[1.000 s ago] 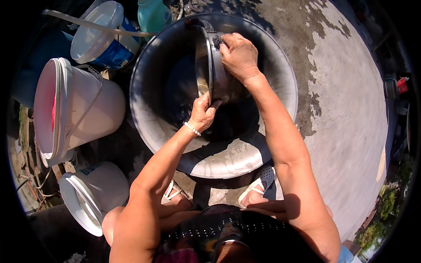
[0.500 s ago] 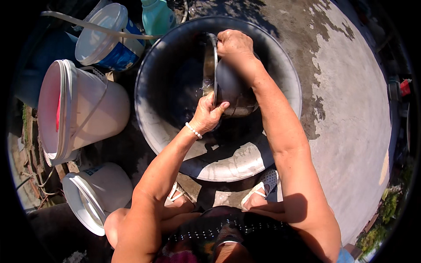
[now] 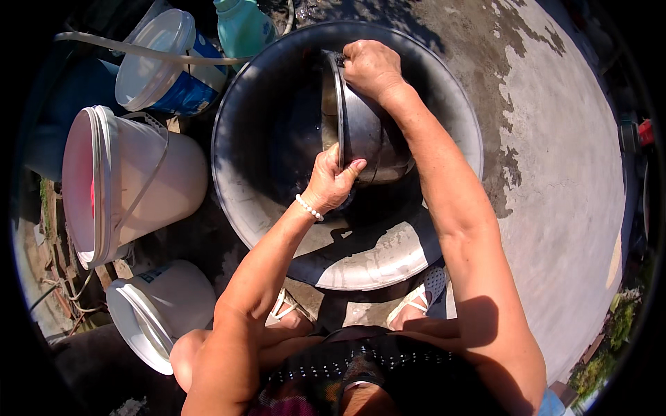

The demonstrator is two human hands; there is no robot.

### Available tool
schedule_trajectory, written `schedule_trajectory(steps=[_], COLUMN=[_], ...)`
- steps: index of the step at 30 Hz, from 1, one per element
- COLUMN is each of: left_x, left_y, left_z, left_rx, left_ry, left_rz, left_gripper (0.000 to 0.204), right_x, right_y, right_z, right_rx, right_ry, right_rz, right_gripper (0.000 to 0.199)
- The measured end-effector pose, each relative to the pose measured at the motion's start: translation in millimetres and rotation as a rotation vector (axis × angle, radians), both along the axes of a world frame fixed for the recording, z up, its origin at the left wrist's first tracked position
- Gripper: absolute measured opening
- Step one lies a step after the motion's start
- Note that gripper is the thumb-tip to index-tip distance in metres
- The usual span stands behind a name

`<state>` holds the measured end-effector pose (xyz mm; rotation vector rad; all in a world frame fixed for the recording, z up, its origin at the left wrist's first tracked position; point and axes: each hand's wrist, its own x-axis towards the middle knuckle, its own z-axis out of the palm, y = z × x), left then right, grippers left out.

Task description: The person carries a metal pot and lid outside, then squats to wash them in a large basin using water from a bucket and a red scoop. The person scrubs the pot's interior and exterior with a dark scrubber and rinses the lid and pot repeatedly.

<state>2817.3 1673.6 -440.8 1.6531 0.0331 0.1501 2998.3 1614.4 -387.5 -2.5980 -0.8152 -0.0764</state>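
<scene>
Sunlit concrete ground [image 3: 562, 180] out to the right, white buckets [image 3: 170, 159] lined up left, and looks like we're mid-scrub! Metal pot [image 3: 378, 135] is inside the wide basin [image 3: 361, 272], tipped on its side, mouth facing left. Left hand [image 3: 331, 179]: clamped on the pot's near rim, thumb on the outer wall, fingers over into the mouth, tips hidden. Right hand [image 3: 373, 68]: curled tight at the far rim, prob. pinching a dark scourer [image 3: 339, 59], only a bit showing, so can't tell how much of it meets metal. Tips, ASAP: hold that left grip firm b/c wet metal may slip, esp. when the right pushes hard. Press w/ the flat of the scourer, not bare fingertips, short strokes along the rim, then down the wall. Turn the pot a little btwn passes so no strip gets missed. Mind the rim edge tho, could be sharp, & rest the pot low, w/ the basin taking its weight, so drips land inside
</scene>
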Motion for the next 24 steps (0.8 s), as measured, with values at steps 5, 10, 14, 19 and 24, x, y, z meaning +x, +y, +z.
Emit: schedule_trajectory(steps=[5, 10, 14, 19, 24], left_x=[-6.0, 9.4, 4.0, 7.2, 6.7], left_y=[6.5, 6.5, 6.1, 7.2, 6.6], left_z=[-6.2, -4.3, 0.2, 2.1, -4.2], left_rx=[-0.050, -0.099, -0.233, -0.032, -0.107], left_ry=[-0.003, -0.029, 0.045, -0.057, 0.048], left_rz=[0.013, 0.065, -0.024, 0.052, 0.033], left_gripper=[0.012, 0.009, 0.008, 0.012, 0.010], right_x=[-66.6, -130.1, -133.7, -64.9, -43.1], right_y=[-20.1, -58.1, -44.9, -0.6, 4.9], right_z=[4.4, 15.9, -1.0, 7.6, 12.4], right_rx=[0.239, 0.401, 0.343, 0.327, 0.308], right_ry=[-0.145, -0.150, -0.299, -0.227, -0.116], right_rz=[0.123, 0.196, 0.253, 0.142, 0.144], right_gripper=[0.009, 0.027, 0.035, 0.011, 0.013])
